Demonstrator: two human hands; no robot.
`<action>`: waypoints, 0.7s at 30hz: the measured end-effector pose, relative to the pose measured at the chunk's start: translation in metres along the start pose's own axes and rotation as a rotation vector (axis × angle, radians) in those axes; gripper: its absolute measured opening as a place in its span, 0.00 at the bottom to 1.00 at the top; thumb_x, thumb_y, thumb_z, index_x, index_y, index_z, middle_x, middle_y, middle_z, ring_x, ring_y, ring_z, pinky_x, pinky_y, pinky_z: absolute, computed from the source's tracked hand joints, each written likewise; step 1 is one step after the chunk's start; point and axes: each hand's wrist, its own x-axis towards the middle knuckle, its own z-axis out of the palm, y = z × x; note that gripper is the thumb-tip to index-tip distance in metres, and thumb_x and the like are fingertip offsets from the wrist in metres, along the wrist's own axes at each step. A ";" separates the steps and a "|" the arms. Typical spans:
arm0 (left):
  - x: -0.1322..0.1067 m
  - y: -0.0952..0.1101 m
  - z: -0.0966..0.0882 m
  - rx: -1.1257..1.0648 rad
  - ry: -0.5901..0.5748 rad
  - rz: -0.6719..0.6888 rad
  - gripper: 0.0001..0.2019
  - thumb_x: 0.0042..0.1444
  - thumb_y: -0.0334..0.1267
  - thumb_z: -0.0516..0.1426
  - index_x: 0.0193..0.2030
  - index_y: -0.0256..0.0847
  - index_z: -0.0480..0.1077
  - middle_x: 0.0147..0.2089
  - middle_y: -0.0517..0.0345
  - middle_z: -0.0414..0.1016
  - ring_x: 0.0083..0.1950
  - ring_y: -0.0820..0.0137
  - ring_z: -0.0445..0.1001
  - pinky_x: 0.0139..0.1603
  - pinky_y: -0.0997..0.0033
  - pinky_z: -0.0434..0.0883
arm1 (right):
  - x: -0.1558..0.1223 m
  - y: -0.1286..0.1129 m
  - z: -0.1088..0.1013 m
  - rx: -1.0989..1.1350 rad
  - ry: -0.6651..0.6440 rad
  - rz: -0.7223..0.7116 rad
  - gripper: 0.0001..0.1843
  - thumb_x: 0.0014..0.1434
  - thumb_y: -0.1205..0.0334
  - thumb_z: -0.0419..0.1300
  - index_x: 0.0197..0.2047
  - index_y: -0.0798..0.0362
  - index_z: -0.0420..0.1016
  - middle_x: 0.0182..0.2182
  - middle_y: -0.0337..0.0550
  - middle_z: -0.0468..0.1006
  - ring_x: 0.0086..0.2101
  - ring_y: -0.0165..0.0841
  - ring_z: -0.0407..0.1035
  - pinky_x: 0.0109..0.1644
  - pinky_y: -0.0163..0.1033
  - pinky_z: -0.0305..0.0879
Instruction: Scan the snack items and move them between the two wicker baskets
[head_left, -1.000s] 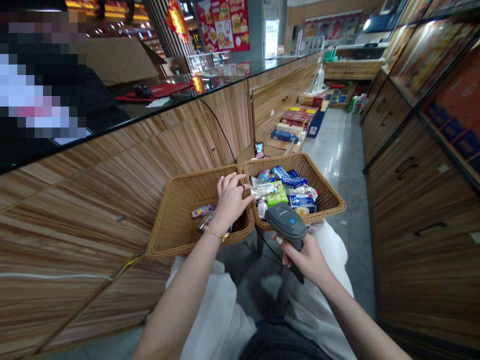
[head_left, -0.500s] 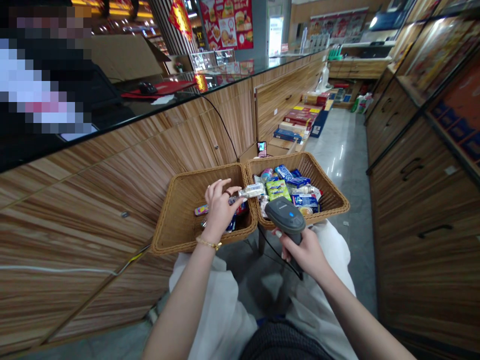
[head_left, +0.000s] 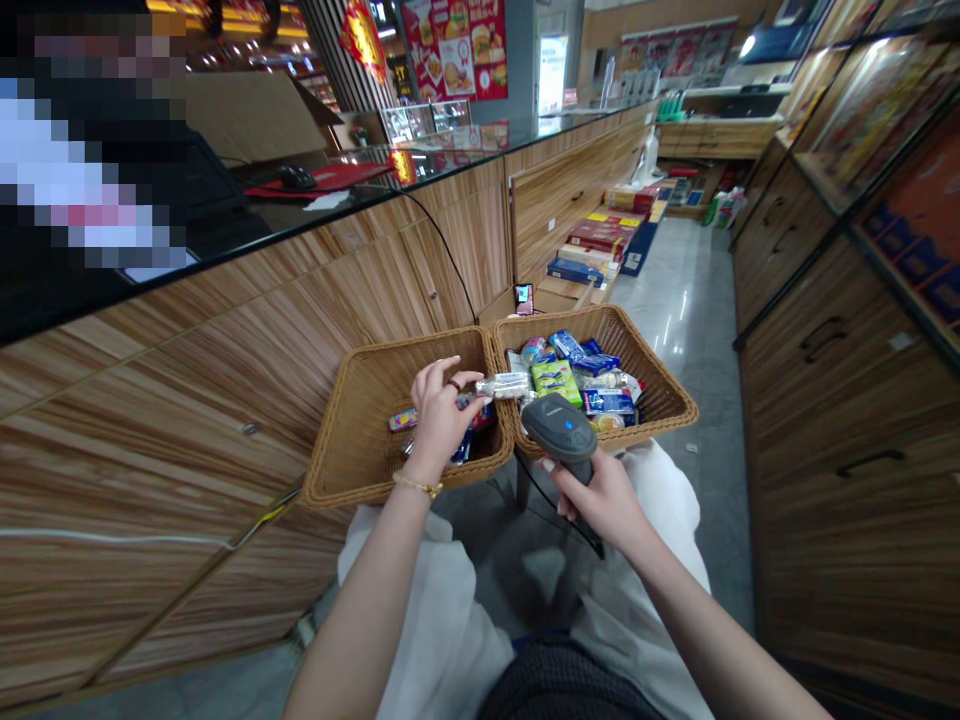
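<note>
Between the thumb and fingers of my left hand [head_left: 441, 405] is one end of a small clear bottle [head_left: 504, 385] with a pale label. It lies nearly level over the rims where two baskets meet. My right hand [head_left: 604, 500] is wrapped round the handle of a dark grey barcode scanner [head_left: 559, 425], whose head points toward the bottle and shows a blue light. Under my left hand, the left wicker basket [head_left: 341, 420] holds a few small packets, partly hidden. The right wicker basket [head_left: 667, 385] is filled with several packets, among them a green packet [head_left: 555, 382] and a blue packet [head_left: 609, 402].
A wood-panelled counter [head_left: 405, 265] with a dark glass top runs along the left, carrying a mouse [head_left: 296, 177]. Several boxes [head_left: 600, 235] sit beyond the baskets. A phone [head_left: 523, 297] stands behind them. Wooden cabinets [head_left: 825, 470] line the right.
The scanner in my right hand has shifted slightly left and toward the bottle. The bottle has turned a little, its far end now lower. My left hand has hardly moved.
</note>
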 end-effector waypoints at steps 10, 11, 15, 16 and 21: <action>-0.001 0.000 -0.001 0.000 -0.011 0.005 0.13 0.56 0.36 0.68 0.48 0.51 0.78 0.64 0.52 0.71 0.66 0.54 0.65 0.70 0.47 0.63 | 0.001 -0.005 0.002 0.000 0.020 -0.009 0.13 0.61 0.51 0.62 0.29 0.47 0.67 0.14 0.37 0.76 0.16 0.36 0.73 0.23 0.36 0.68; -0.001 -0.001 0.000 -0.001 -0.012 0.006 0.13 0.56 0.36 0.68 0.48 0.51 0.78 0.64 0.52 0.71 0.66 0.54 0.65 0.70 0.47 0.63 | 0.001 -0.006 0.001 0.001 0.022 -0.009 0.13 0.61 0.51 0.62 0.29 0.47 0.67 0.14 0.37 0.76 0.15 0.36 0.73 0.23 0.36 0.68; -0.001 -0.002 0.000 -0.008 -0.007 0.015 0.13 0.56 0.36 0.68 0.48 0.50 0.78 0.64 0.53 0.71 0.67 0.54 0.65 0.70 0.48 0.63 | 0.002 -0.004 0.001 0.002 0.010 -0.012 0.13 0.61 0.52 0.62 0.30 0.47 0.68 0.14 0.37 0.76 0.15 0.36 0.73 0.23 0.36 0.68; -0.001 -0.002 0.000 -0.008 -0.007 0.015 0.13 0.56 0.36 0.68 0.48 0.50 0.78 0.64 0.52 0.71 0.67 0.54 0.65 0.70 0.48 0.63 | 0.002 -0.003 0.001 0.000 0.007 -0.014 0.12 0.62 0.52 0.62 0.30 0.47 0.68 0.14 0.37 0.77 0.16 0.36 0.73 0.24 0.36 0.68; -0.001 -0.001 0.000 -0.010 -0.017 0.002 0.13 0.56 0.36 0.69 0.48 0.50 0.78 0.64 0.53 0.71 0.67 0.54 0.64 0.70 0.48 0.62 | 0.002 0.000 0.000 -0.018 0.005 -0.014 0.12 0.62 0.52 0.61 0.31 0.48 0.67 0.14 0.38 0.77 0.16 0.36 0.73 0.24 0.36 0.68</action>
